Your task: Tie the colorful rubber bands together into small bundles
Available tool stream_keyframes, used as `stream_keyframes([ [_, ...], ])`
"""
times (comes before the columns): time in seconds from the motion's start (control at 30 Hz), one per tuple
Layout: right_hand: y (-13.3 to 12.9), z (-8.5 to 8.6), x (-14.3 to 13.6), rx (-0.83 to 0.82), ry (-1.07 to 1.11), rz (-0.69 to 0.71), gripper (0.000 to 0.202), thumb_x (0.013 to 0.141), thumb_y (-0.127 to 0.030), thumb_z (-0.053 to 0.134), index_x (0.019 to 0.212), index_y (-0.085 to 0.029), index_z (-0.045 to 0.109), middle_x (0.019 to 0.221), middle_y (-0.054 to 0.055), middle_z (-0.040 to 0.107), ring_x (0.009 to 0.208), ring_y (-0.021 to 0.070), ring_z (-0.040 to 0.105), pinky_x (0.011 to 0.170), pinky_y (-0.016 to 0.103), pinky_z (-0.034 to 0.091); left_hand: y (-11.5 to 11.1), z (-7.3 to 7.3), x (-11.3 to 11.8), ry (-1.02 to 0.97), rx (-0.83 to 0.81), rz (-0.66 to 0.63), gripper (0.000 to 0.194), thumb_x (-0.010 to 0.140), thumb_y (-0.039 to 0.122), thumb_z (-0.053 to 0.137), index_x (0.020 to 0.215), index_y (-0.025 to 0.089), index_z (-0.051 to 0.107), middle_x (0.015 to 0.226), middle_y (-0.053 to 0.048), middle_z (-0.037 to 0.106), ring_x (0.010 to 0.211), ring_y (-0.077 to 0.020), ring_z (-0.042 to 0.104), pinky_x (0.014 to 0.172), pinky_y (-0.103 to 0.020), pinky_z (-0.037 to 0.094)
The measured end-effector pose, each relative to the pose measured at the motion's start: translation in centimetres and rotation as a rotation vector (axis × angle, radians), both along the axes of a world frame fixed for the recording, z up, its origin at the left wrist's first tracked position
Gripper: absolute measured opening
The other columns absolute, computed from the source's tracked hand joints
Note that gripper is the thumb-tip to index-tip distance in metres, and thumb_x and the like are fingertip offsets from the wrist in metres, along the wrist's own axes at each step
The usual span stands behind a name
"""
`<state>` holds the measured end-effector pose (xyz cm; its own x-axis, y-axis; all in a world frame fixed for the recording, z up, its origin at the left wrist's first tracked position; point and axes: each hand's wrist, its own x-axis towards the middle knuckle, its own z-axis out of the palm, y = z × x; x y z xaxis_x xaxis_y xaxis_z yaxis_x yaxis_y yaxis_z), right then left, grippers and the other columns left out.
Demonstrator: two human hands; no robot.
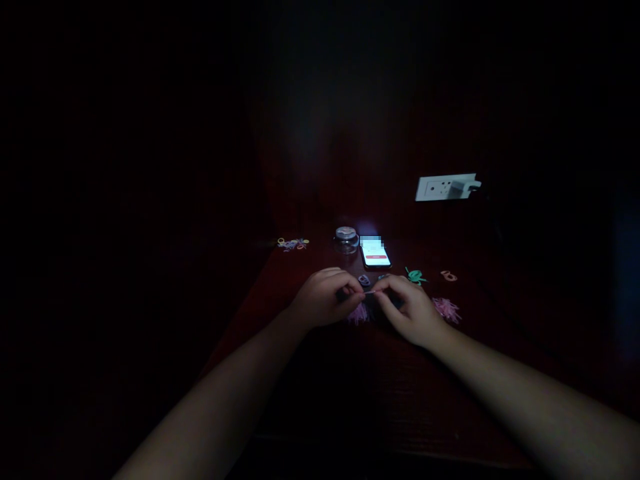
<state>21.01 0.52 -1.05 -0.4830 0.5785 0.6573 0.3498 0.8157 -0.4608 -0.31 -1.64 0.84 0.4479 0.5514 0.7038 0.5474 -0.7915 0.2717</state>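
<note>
My left hand (330,297) and my right hand (407,310) meet over the table, fingertips pinched. Between them stretches a thin pale band (369,292), gripped at one end by each hand; its exact kind is hard to make out in the dark. A pile of pinkish-purple bands (358,313) lies below, partly covered by my left hand. Right of my right hand is a pile of pink bands (447,309). Just beyond my fingers sits a small purple loop (364,281), and green bands (415,275) lie past my right hand.
A lit phone (376,253) and a clear lidded jar (346,240) stand at the back of the dark red table (410,400). Mixed coloured bands (294,245) lie far left, orange loops (449,275) to the right. A wall socket (447,188) holds a plug.
</note>
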Motion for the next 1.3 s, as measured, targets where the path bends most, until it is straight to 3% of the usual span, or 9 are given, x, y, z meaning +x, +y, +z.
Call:
stream_keyframes([
  [0.23, 0.0, 0.0, 0.1, -0.008, 0.009, 0.025, 0.005, 0.087, -0.023, 0.06, 0.091, -0.019, 0.061, 0.072, 0.001, 0.061, 0.067, 0.0165, 0.057, 0.067, 0.032, 0.046, 0.1, 0.0, 0.0, 0.005, 0.008, 0.002, 0.007, 0.085, 0.025, 0.063, 0.083, 0.019, 0.065, 0.073, 0.0, 0.067, 0.066, -0.012, 0.059, 0.068, -0.028, 0.05],
  [0.8, 0.5, -0.4, 0.3, 0.058, 0.019, 0.011, 0.008, 0.088, -0.018, 0.054, 0.084, -0.02, 0.061, 0.078, 0.003, 0.066, 0.073, 0.0184, 0.059, 0.071, 0.033, 0.045, 0.3, -0.2, -0.5, 0.028, 0.004, 0.05, 0.006, 0.084, 0.024, 0.064, 0.08, 0.019, 0.064, 0.072, 0.0, 0.065, 0.067, -0.0118, 0.058, 0.067, -0.026, 0.047],
  [0.93, 1.0, 0.8, 0.9, 0.105, -0.037, -0.029, 0.009, 0.087, -0.019, 0.055, 0.081, -0.02, 0.061, 0.074, 0.003, 0.066, 0.069, 0.0179, 0.059, 0.071, 0.033, 0.043, 0.7, -0.5, -0.8, 0.038, 0.021, 0.106, 0.006, 0.082, 0.023, 0.063, 0.078, 0.019, 0.064, 0.07, 0.001, 0.064, 0.066, -0.0116, 0.058, 0.066, -0.026, 0.047],
  [1.03, 1.8, 2.9, 3.1, 0.15, -0.158, -0.092, 0.009, 0.086, -0.019, 0.056, 0.08, -0.019, 0.062, 0.075, 0.002, 0.066, 0.07, 0.017, 0.059, 0.074, 0.033, 0.042, 0.7, -0.5, -0.9, 0.056, 0.018, 0.113, 0.008, 0.082, 0.025, 0.062, 0.078, 0.019, 0.065, 0.071, 0.001, 0.064, 0.066, -0.0118, 0.058, 0.065, -0.027, 0.047],
  [1.13, 2.6, 4.6, 7.1, 0.098, -0.272, -0.18, 0.009, 0.085, -0.019, 0.056, 0.08, -0.019, 0.064, 0.076, 0.002, 0.067, 0.069, 0.0163, 0.059, 0.071, 0.03, 0.043, 0.6, -0.5, -1.0, 0.054, 0.035, 0.092, 0.009, 0.085, 0.025, 0.06, 0.079, 0.019, 0.064, 0.074, 0.0, 0.065, 0.067, -0.0118, 0.058, 0.067, -0.027, 0.047],
  [1.2, 2.9, 4.8, 10.2, 0.033, -0.353, -0.238, 0.008, 0.083, -0.02, 0.058, 0.08, -0.018, 0.065, 0.08, 0.004, 0.068, 0.072, 0.017, 0.061, 0.069, 0.029, 0.044, 0.6, -0.5, -1.1, 0.062, 0.035, 0.101, 0.009, 0.085, 0.024, 0.061, 0.079, 0.019, 0.065, 0.073, 0.0, 0.065, 0.069, -0.0125, 0.059, 0.068, -0.027, 0.048],
  [1.3, 2.8, 3.5, 13.6, -0.032, -0.434, -0.295, 0.008, 0.083, -0.02, 0.059, 0.079, -0.018, 0.066, 0.081, 0.005, 0.069, 0.07, 0.0167, 0.063, 0.068, 0.029, 0.045, 0.7, -0.4, -1.3, 0.101, 0.021, 0.091, 0.008, 0.085, 0.024, 0.06, 0.081, 0.02, 0.066, 0.076, 0.0, 0.066, 0.069, -0.0127, 0.06, 0.068, -0.027, 0.048],
])
